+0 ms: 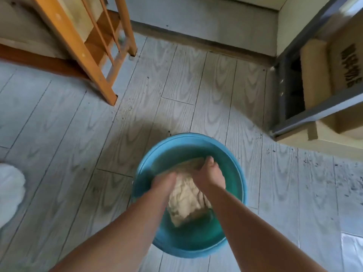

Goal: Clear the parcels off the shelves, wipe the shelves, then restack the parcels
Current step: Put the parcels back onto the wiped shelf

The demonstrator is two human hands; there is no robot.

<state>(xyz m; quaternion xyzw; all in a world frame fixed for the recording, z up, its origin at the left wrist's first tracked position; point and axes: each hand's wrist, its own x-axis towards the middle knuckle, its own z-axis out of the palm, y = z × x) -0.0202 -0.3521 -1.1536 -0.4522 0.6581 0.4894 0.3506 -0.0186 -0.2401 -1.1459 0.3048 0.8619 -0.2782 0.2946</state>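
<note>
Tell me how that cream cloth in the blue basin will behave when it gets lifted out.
The cloth will probably hang limp: it already lies in crumpled folds between the left hand and right hand. If the blue basin holds water, which blur hides, it would likely feel heavy and drip. It looks unlikely to slip from a two-handed grip.

Two bare forearms, left hand (164, 182), right hand (209, 174), no sleeves

Head camera looks steeply down, close above a basin (238, 174) on the floor (78, 134).
</note>
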